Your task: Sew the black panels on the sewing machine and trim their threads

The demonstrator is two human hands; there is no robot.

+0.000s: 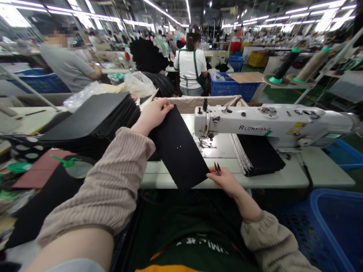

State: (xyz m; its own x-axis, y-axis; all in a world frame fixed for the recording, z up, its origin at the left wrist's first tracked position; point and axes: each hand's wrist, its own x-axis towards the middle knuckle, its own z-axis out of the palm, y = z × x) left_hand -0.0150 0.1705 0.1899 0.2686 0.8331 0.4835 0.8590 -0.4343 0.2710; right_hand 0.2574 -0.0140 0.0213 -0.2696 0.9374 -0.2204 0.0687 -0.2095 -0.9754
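Note:
A flat black panel point(181, 155) with a few small pale holes slants between my two hands, in front of the sewing machine point(227, 121). My left hand point(155, 113) pinches its upper end. At the lower right corner, my right hand point(225, 181) grips the panel between thumb and finger. Small thread snips point(217, 169) are also tucked in my right hand, their dark blades pointing up. The machine's needle area lies just right of the panel.
Stacked black panels point(261, 155) lie under the machine arm. To the left rises a tall pile of black sheets point(93, 113). A blue basket point(337, 223) stands at lower right. Ahead, a person in a white shirt point(190, 62) sits; another in grey point(64, 62) is at left.

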